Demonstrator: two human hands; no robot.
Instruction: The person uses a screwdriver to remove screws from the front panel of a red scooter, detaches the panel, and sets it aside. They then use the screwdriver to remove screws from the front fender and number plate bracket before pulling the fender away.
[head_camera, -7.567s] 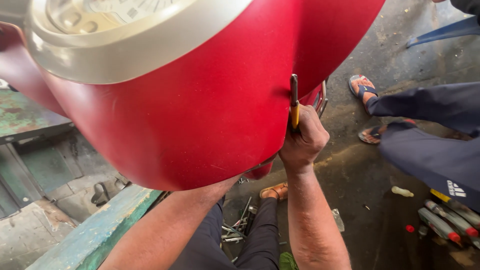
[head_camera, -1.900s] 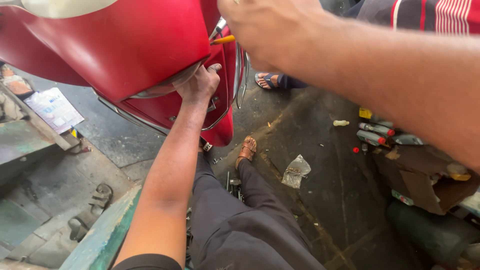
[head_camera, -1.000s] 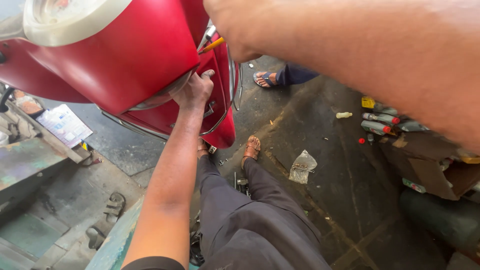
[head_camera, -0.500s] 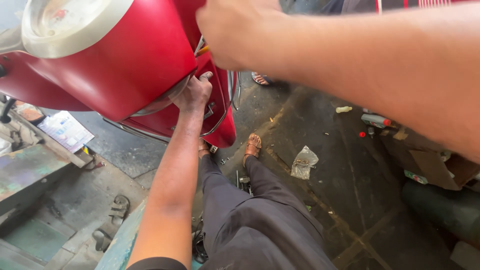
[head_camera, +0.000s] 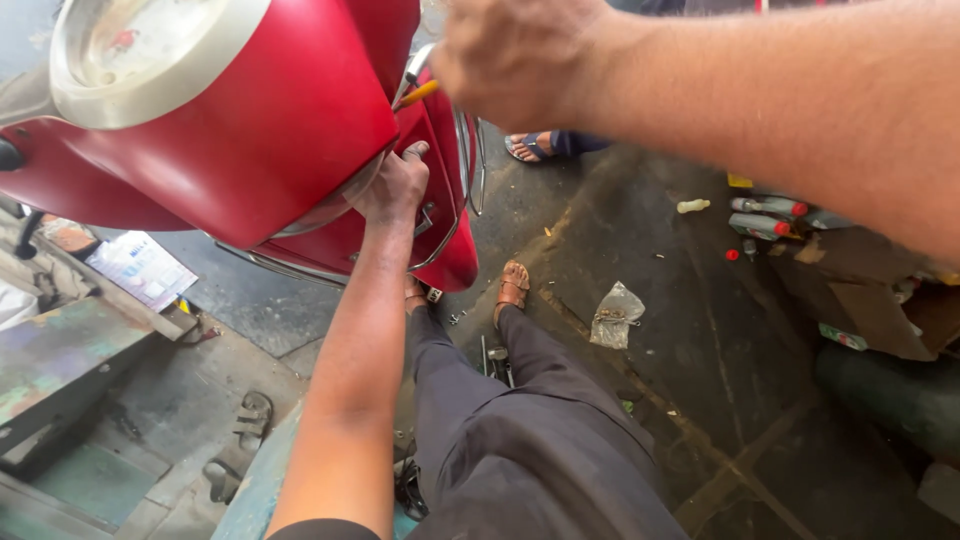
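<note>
Scooter bodywork (head_camera: 300, 130), glossy red with a pale round headlamp rim, fills the upper left; it looks rigid, heavy and slick, best gripped at its lower edge. Beneath that edge the left hand (head_camera: 392, 185) presses, fingers curled. Above, the right hand (head_camera: 520, 55) is closed around a yellow-handled screwdriver (head_camera: 418, 94) at the panel's seam.

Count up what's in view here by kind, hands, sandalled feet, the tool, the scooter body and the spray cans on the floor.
Hands: 2, the left hand under the red scooter body and the right hand on the screwdriver
Sandalled feet: 3, two of the person's own and one of somebody else's
Screwdrivers: 1
Scooter bodies: 1
Spray cans: at least 3, the pile is partly hidden
Total: at least 10
</note>
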